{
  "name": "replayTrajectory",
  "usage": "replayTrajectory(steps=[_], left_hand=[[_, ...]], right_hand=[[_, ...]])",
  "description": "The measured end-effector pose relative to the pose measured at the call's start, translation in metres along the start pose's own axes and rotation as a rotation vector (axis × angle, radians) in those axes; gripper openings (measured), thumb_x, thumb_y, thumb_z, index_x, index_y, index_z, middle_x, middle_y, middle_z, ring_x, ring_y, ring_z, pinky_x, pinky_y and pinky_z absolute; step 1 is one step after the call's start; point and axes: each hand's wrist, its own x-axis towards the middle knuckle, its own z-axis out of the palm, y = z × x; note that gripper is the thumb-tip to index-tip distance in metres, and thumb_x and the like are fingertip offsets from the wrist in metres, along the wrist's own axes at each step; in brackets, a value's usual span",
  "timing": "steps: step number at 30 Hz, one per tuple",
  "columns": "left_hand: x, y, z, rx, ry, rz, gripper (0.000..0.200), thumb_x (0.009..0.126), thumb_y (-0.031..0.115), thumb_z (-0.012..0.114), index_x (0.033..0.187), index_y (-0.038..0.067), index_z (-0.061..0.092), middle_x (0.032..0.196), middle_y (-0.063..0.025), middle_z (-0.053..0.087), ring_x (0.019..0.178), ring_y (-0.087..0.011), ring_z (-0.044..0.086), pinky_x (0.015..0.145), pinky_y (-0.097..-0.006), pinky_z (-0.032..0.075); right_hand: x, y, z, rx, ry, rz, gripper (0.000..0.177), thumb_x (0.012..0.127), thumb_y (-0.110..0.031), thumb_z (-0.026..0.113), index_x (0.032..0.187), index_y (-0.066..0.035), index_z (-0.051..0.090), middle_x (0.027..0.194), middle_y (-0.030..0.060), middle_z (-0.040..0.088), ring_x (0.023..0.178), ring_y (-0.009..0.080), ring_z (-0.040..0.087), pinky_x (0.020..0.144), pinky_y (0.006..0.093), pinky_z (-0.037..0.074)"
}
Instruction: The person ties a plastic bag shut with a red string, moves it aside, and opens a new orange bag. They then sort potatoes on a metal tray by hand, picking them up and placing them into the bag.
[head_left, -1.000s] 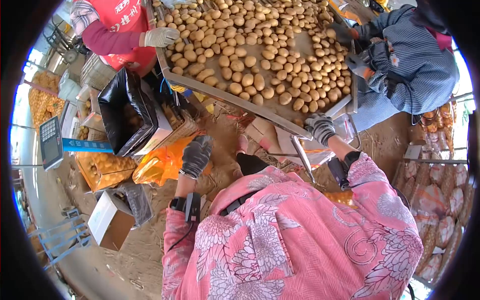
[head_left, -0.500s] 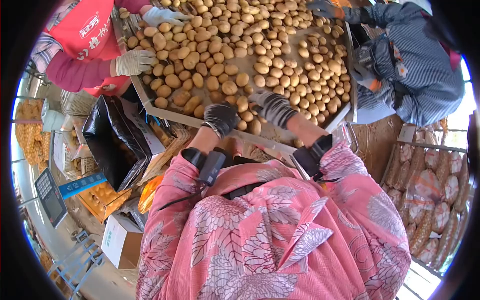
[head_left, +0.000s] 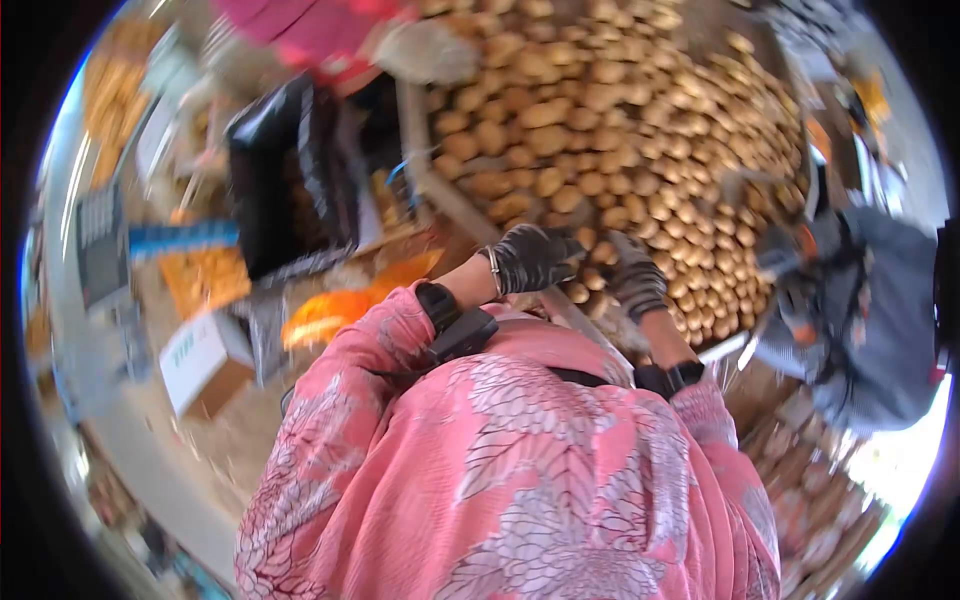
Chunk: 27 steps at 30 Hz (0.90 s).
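**Mate:** what've you got on the feed right now?

**Me:** running this remotely off the head cam, so bear with the blur; potatoes (head_left: 545,113) are spread thickly over the sorting-style table, right up to its near corner; I reckon the raised metal rim (head_left: 452,207) is there to stop them rolling off.

**Mate:** and your hands?

**Me:** both in at that corner, striped dark gloves on; my left hand (head_left: 535,260) comes in over the rim, forearm angled up and across, fingers pointing right; my right hand (head_left: 637,277) sits just beside it, forearm slanting inward, fingertips up and left; they're close together with potatoes between and around the fingers, probably since that's the easy reach from where the body stands.

**Mate:** gripping anything?

**Me:** can't tell for either, tbh; the left fingers look loosely bent, but whether a potato is held or just touched is lost in the smear; same with the right.

**Mate:** anyone else?

**Me:** a pale-gloved hand (head_left: 425,52) at the table's left edge, another person (head_left: 865,320) on the right; black plastic bag (head_left: 312,150) stands open-mouthed beside the table, likely so stuff drops in easily.
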Motion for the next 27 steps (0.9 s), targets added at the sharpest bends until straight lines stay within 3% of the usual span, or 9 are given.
replayTrajectory(steps=[4,8,12,14,16,19,22,26,27], left_hand=[[-0.079,0.001,0.001,-0.165,0.602,-0.079,0.021,0.073,0.010,0.063,0.093,0.004,0.061,0.090,-0.0147,0.060,0.081,-0.0324,0.059,0.070,-0.0384,0.048],[-0.205,0.010,0.056,-0.122,1.071,-0.596,0.016,0.072,0.005,0.060,0.088,0.003,0.062,0.086,-0.0138,0.061,0.078,-0.0314,0.060,0.070,-0.0351,0.048],[-0.335,0.029,0.163,-0.134,0.955,-1.382,0.018,0.075,0.015,0.061,0.088,0.003,0.064,0.086,-0.0157,0.064,0.082,-0.0306,0.061,0.072,-0.0347,0.047],[-0.365,0.044,0.198,-0.145,0.952,-1.557,0.021,0.077,0.020,0.060,0.090,0.003,0.064,0.090,-0.0155,0.065,0.083,-0.0307,0.061,0.074,-0.0346,0.047],[-0.377,0.042,0.225,-0.299,1.005,-1.617,0.023,0.077,0.021,0.061,0.091,0.003,0.063,0.091,-0.0154,0.065,0.084,-0.0306,0.061,0.074,-0.0345,0.046],[-0.367,0.019,0.226,-0.475,1.088,-1.616,0.027,0.076,0.023,0.063,0.094,0.003,0.062,0.092,-0.0154,0.065,0.086,-0.0302,0.061,0.075,-0.0344,0.046],[-0.348,-0.011,0.186,-0.542,1.141,-1.615,0.039,0.074,0.027,0.068,0.103,0.002,0.059,0.093,-0.0158,0.065,0.086,-0.0295,0.062,0.075,-0.0342,0.046],[-0.339,-0.057,0.188,-0.500,1.203,-1.725,0.066,0.070,0.038,0.069,0.123,0.006,0.046,0.113,-0.0191,0.057,0.108,-0.0335,0.052,0.091,-0.0386,0.040],[-0.338,-0.067,0.184,-0.450,1.137,-1.813,0.074,0.069,0.039,0.070,0.129,0.007,0.040,0.119,-0.0198,0.053,0.113,-0.0341,0.048,0.095,-0.0389,0.038]], right_hand=[[0.004,-0.012,-0.008,-0.001,-0.051,0.089,0.064,0.071,-0.035,0.067,0.125,-0.009,0.045,0.120,0.0211,0.051,0.107,0.0357,0.051,0.090,0.0402,0.042],[0.013,0.005,0.006,0.062,0.031,-0.123,0.059,0.070,-0.030,0.070,0.119,-0.005,0.049,0.114,0.0202,0.055,0.105,0.0340,0.053,0.091,0.0383,0.041],[0.004,-0.030,-0.016,0.013,-0.096,0.003,0.051,0.077,-0.024,0.067,0.119,-0.001,0.047,0.098,0.0173,0.062,0.088,0.0285,0.060,0.078,0.0364,0.047],[0.017,0.002,-0.001,-0.021,-0.063,-0.088,0.051,0.077,-0.025,0.066,0.119,-0.001,0.047,0.099,0.0171,0.062,0.088,0.0274,0.060,0.078,0.0358,0.047],[0.023,0.005,-0.004,-0.053,-0.027,-0.183,0.052,0.078,-0.025,0.066,0.119,-0.001,0.047,0.100,0.0169,0.062,0.088,0.0263,0.060,0.078,0.0351,0.047],[0.021,-0.027,-0.033,-0.108,-0.329,-0.139,0.052,0.081,-0.026,0.062,0.124,-0.002,0.045,0.114,0.0170,0.058,0.103,0.0264,0.057,0.087,0.0348,0.044],[0.038,-0.010,-0.032,-0.058,-0.292,-0.084,0.049,0.081,-0.024,0.062,0.123,-0.002,0.047,0.114,0.0170,0.058,0.103,0.0282,0.057,0.087,0.0353,0.044],[0.003,-0.096,-0.036,-0.231,0.147,-0.499,0.033,0.080,-0.015,0.061,0.110,-0.002,0.056,0.099,0.0143,0.063,0.091,0.0281,0.060,0.082,0.0353,0.047],[-0.005,-0.118,-0.024,0.023,0.088,-0.421,0.027,0.081,-0.009,0.059,0.107,0.000,0.057,0.097,0.0121,0.062,0.088,0.0196,0.061,0.078,0.0310,0.048]])
